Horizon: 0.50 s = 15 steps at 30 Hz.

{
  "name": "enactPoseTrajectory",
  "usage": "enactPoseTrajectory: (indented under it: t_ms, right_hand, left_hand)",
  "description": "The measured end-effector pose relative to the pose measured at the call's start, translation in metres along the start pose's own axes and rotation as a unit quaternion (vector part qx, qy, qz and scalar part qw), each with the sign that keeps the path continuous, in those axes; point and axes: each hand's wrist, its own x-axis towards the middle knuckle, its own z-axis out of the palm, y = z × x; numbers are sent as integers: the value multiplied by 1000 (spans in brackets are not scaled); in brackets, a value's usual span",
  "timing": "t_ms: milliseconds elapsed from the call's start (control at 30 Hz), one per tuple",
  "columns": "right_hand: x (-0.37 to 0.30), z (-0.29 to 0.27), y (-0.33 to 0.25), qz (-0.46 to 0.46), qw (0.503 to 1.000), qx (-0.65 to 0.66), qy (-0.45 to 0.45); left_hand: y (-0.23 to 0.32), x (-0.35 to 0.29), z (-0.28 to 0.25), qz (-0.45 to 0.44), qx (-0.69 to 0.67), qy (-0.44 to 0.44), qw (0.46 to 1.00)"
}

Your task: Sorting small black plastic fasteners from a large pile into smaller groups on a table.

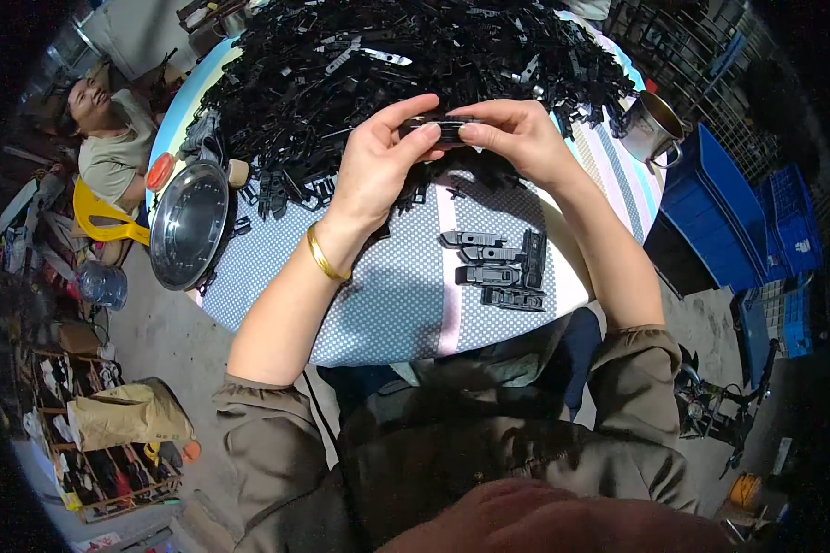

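Observation:
Between both hands, above the near edge of a big heap of black plastic parts (341, 101), I hold a small black plastic part (447, 129). My left hand (378, 157), below a gold bangle (321, 253), pinches its left end with thumb and fingers. The right end sits between the thumb and fingers of my right hand (521, 143). My fingers cover much of it, so its exact kind does not show. Nearer to me, several similar black parts (493, 263) lie grouped on the patterned tablecloth (378, 295).
A steel bowl (190, 226) and a red-lidded jar (160, 171) are at the table's left edge. A steel mug (650, 129) stands at the right edge, beside blue crates (715, 203). Another person (115, 138) is at far left, near a yellow plastic chair (106, 217).

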Motion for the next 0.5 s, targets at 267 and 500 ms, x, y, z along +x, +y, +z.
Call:
enactPoseTrajectory:
  t_ms: [267, 500]
  right_hand:
    - [6, -32, 12, 43, 958, -281, -26]
    - [-5, -5, 17, 1, 828, -559, -54]
  left_hand:
    - [-18, -13, 11, -39, 177, -168, 969]
    - [-10, -20, 22, -86, 238, -296, 921]
